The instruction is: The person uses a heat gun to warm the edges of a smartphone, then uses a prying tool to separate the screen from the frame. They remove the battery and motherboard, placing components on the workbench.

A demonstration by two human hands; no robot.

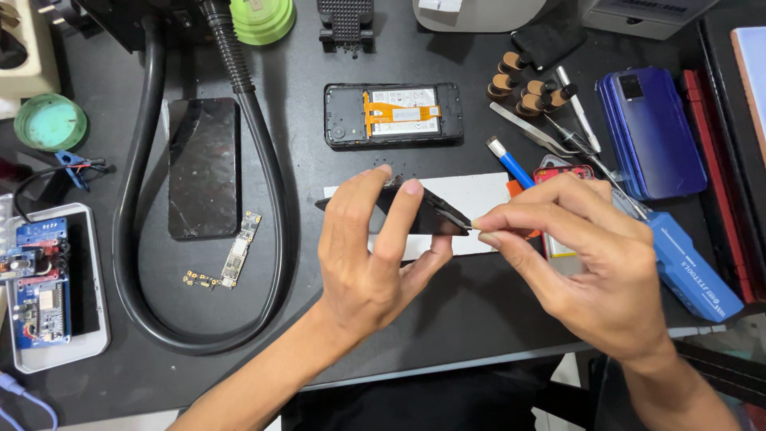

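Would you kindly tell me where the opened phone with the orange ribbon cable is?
The opened phone lies on the black mat at top centre, above both hands, right of the cracked screen panel.

Black bench point(479, 319) throughout. Black panel point(423, 211) in the left hand point(371, 263), pinched at its corner by the right hand point(590, 271). White sheet point(479, 199) beneath. Opened phone point(393, 115) toward the far edge: black frame, orange ribbon over white. Glossy black screen point(203, 168) toward the left edge, beside a black hose point(275, 199). Deep blue phone point(650, 132) at the right edge. Green lid point(50, 121) near the far left corner.
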